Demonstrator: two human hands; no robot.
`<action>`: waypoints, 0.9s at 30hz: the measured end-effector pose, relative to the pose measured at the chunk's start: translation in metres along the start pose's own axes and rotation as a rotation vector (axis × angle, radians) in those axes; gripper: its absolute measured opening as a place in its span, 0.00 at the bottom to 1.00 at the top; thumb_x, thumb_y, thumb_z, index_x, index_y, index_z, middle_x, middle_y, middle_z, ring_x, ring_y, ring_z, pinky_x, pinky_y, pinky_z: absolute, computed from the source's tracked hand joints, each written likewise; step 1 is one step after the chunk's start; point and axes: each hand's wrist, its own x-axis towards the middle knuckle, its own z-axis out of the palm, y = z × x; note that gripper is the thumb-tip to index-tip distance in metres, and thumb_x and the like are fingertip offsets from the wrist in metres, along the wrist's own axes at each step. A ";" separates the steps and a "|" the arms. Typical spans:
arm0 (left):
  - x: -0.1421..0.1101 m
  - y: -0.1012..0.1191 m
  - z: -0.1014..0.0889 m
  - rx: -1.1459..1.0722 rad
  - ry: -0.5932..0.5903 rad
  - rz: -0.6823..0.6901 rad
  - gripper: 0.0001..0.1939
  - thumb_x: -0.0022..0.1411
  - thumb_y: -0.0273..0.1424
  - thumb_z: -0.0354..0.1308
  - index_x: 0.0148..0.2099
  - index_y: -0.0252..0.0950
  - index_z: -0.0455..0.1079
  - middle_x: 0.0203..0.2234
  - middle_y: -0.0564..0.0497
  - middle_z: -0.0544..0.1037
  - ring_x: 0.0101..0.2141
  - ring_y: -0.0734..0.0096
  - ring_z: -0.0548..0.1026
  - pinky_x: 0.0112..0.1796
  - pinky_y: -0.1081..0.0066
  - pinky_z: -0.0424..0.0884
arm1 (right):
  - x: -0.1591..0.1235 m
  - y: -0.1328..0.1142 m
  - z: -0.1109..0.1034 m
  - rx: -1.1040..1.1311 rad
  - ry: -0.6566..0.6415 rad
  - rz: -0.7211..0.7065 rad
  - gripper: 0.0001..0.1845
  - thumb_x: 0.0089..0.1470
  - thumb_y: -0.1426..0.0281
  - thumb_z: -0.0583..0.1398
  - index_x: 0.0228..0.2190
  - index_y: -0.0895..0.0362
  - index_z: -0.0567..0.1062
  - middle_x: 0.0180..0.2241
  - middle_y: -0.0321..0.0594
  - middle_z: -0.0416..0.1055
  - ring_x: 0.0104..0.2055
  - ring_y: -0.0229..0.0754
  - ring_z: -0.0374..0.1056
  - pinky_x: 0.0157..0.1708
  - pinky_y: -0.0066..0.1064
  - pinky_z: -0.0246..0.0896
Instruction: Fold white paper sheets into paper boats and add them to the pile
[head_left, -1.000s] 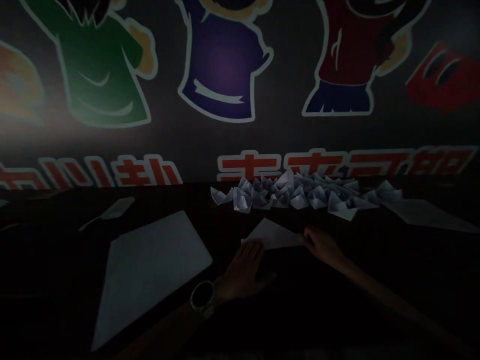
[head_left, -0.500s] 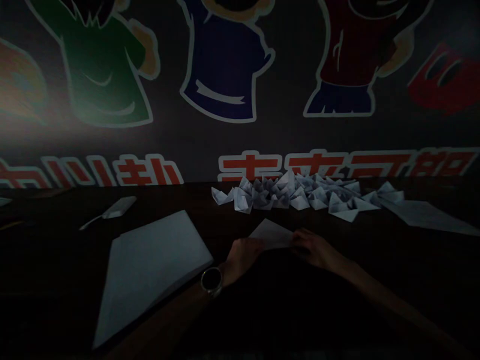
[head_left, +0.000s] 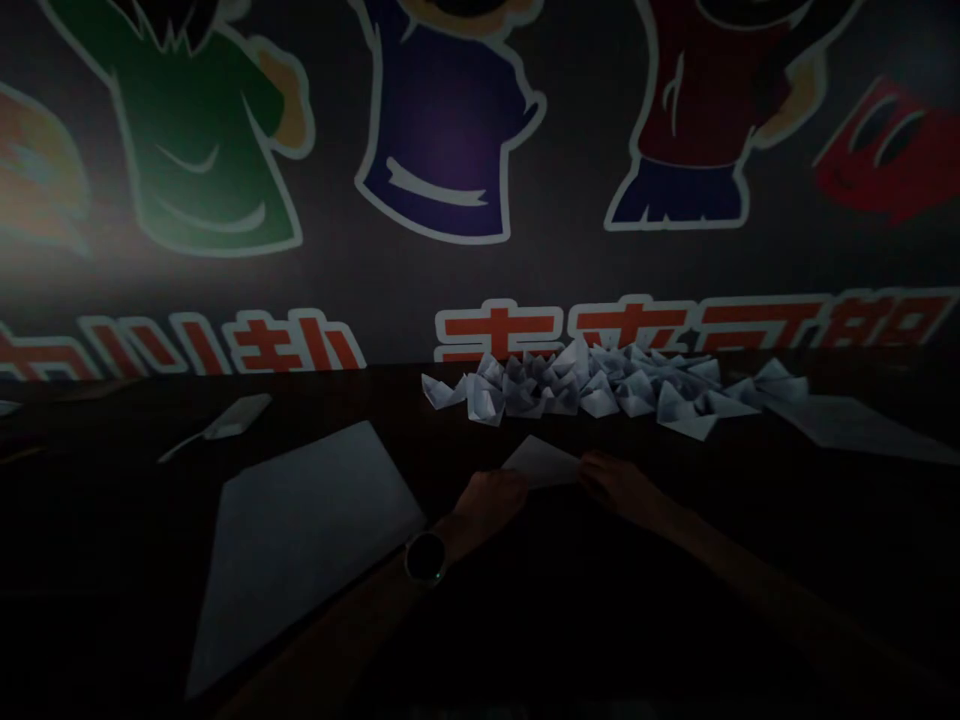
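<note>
Centrally, the folded white paper [head_left: 541, 462] sits on the dark table [head_left: 570, 610], between the hands and nearer the wearer than the heap of folded papers [head_left: 600, 388]. Its apex points away from the wearer; its long axis runs left to right. Left hand [head_left: 489, 500] and right hand [head_left: 619, 486], fingers curled, pinch opposite ends.
</note>
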 end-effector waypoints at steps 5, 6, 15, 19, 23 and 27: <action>0.009 -0.007 0.000 0.012 0.043 -0.082 0.10 0.63 0.30 0.46 0.36 0.34 0.68 0.34 0.49 0.73 0.35 0.68 0.73 0.34 0.72 0.66 | 0.008 0.007 0.006 0.148 0.041 0.177 0.12 0.57 0.68 0.49 0.29 0.57 0.71 0.32 0.42 0.70 0.35 0.42 0.67 0.36 0.31 0.60; 0.011 -0.009 0.001 0.000 0.053 -0.113 0.11 0.63 0.32 0.46 0.36 0.34 0.68 0.34 0.49 0.73 0.35 0.69 0.73 0.34 0.73 0.66 | 0.009 0.008 0.006 0.174 0.031 0.198 0.12 0.58 0.67 0.49 0.29 0.56 0.70 0.31 0.41 0.70 0.35 0.42 0.68 0.35 0.32 0.60; 0.019 -0.013 0.009 -0.064 0.060 -0.212 0.07 0.62 0.30 0.47 0.37 0.33 0.64 0.35 0.47 0.72 0.37 0.68 0.72 0.37 0.70 0.66 | 0.019 0.017 0.017 0.119 0.034 0.212 0.11 0.57 0.66 0.51 0.28 0.58 0.69 0.31 0.43 0.69 0.36 0.43 0.66 0.37 0.33 0.59; 0.021 -0.014 0.013 -0.103 0.066 -0.218 0.06 0.61 0.28 0.47 0.35 0.33 0.64 0.34 0.47 0.72 0.37 0.68 0.71 0.39 0.69 0.65 | 0.020 0.020 0.017 0.082 0.039 0.175 0.09 0.57 0.68 0.51 0.29 0.57 0.69 0.32 0.42 0.69 0.36 0.42 0.66 0.37 0.32 0.58; 0.024 -0.017 0.017 -0.104 0.073 -0.221 0.07 0.61 0.28 0.46 0.35 0.33 0.64 0.33 0.47 0.72 0.36 0.68 0.71 0.39 0.68 0.65 | 0.023 0.022 0.018 0.052 0.012 0.170 0.08 0.57 0.68 0.51 0.29 0.57 0.68 0.32 0.41 0.69 0.35 0.41 0.66 0.35 0.31 0.58; 0.025 -0.019 0.018 -0.089 0.056 -0.222 0.06 0.61 0.27 0.46 0.35 0.33 0.64 0.34 0.46 0.73 0.36 0.67 0.71 0.39 0.68 0.66 | 0.025 0.025 0.023 0.045 0.029 0.166 0.08 0.57 0.70 0.51 0.29 0.57 0.67 0.30 0.41 0.68 0.33 0.41 0.65 0.34 0.31 0.58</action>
